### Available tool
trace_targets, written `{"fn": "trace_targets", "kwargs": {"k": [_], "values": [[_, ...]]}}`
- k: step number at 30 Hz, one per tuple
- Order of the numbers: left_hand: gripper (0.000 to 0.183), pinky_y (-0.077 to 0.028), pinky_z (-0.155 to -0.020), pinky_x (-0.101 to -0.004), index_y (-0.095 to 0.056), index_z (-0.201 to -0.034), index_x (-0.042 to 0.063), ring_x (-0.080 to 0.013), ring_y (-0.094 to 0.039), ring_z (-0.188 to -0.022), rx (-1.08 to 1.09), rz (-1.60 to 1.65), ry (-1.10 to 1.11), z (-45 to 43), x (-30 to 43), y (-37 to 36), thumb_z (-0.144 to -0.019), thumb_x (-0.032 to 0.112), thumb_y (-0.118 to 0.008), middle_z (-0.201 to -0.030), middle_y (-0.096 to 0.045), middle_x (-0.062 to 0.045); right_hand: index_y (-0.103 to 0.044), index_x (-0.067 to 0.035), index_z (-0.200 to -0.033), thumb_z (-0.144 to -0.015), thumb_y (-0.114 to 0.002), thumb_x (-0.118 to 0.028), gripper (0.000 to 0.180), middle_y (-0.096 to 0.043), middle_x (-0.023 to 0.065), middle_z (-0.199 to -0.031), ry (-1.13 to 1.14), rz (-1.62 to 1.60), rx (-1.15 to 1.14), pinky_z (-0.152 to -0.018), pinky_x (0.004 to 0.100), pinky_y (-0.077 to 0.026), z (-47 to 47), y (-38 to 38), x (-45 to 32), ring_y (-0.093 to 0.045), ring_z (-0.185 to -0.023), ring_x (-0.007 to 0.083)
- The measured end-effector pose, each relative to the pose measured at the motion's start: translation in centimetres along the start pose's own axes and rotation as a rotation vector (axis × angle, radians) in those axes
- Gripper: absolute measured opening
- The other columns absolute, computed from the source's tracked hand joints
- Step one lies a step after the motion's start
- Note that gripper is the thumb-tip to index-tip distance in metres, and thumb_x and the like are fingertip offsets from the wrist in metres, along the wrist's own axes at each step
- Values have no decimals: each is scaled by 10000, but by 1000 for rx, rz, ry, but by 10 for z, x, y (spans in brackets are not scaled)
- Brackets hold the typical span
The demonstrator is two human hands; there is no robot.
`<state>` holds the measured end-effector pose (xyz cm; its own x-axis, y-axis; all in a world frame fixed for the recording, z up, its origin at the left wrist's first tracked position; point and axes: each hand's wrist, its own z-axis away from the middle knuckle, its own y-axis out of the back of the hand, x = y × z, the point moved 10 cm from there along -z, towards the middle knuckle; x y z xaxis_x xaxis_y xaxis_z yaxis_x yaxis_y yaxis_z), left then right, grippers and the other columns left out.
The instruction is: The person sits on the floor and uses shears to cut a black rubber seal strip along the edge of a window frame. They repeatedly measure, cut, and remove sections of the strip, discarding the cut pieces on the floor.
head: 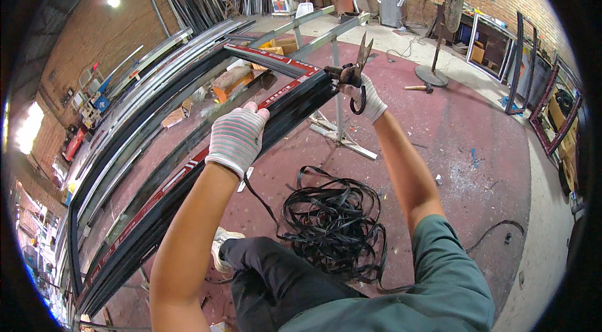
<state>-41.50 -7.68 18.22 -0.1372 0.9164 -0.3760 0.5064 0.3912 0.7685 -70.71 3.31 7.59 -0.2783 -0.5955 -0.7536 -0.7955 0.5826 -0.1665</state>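
My left hand (237,139), in a striped knit glove, is curled over the near side of a long dark metal frame (294,113) with red printed film on its face. A black rubber-like strip (256,195) hangs from below that hand to a tangled heap of strip (334,221) on the floor. At the frame's near right corner my right hand (369,99), also gloved, holds scissors (363,52), blades pointing up and slightly apart. One dark handle loop shows below the fingers. What the right fingertips touch at the corner is partly hidden.
The frame lies on metal rails (348,26) with a stand leg (337,111). Long profiles (141,83) lie to the left. A pedestal fan (437,45) stands at the back right, a hammer (418,88) near its base. More frames (519,64) lean along the right wall.
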Motion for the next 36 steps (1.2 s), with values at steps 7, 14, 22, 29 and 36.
{"fn": "trace_targets", "kwargs": {"k": [7, 14, 22, 29, 36], "values": [[157, -576, -731, -458, -633, -1092, 109, -334, -687, -898, -56, 8, 122, 0, -6, -6, -967, 204, -629, -1027, -633, -133, -611, -101, -1026, -842, -774, -109, 246, -570, -39, -964, -6, 35, 6, -842, 287, -469, 0, -1, 0, -545, -904, 114], [511, -605, -832, -432, -502, -1352, 40, -317, -696, -1034, -172, 6, 482, 37, -9, 8, -876, 82, -683, -1246, -590, -169, -608, -15, -1156, -902, -742, -84, 295, -658, 68, -1222, 88, -5, 309, -914, 293, -485, 42, -10, -18, -576, -1005, 137], [825, -579, -780, -456, -353, -1547, 63, -376, -674, -974, -36, 203, 772, 161, -5, 25, -784, -8, -659, -1187, -559, -182, -630, -55, -1134, -1020, -556, -358, 332, -601, 37, -842, -290, -541, 497, -613, 288, -487, 197, -100, 58, -593, -714, 163], [729, -552, -814, -464, -431, -1474, 34, -411, -649, -938, 77, 358, 1000, 330, 8, -4, -770, -20, -612, -1153, -566, -210, -564, 60, -1384, -1094, -435, -317, 492, -579, 17, -771, -994, -766, 340, -538, 248, -421, 361, -258, 122, -550, -627, 121], [444, -514, -902, -433, -541, -1268, -34, -377, -630, -945, 183, 349, 1210, 500, 24, -32, -831, 5, -608, -1112, -588, -221, -610, 68, -1299, -1060, -515, -210, 378, -677, 115, -1084, -933, -971, 145, -813, 271, -556, 343, -281, 103, -663, -944, 167]]}}
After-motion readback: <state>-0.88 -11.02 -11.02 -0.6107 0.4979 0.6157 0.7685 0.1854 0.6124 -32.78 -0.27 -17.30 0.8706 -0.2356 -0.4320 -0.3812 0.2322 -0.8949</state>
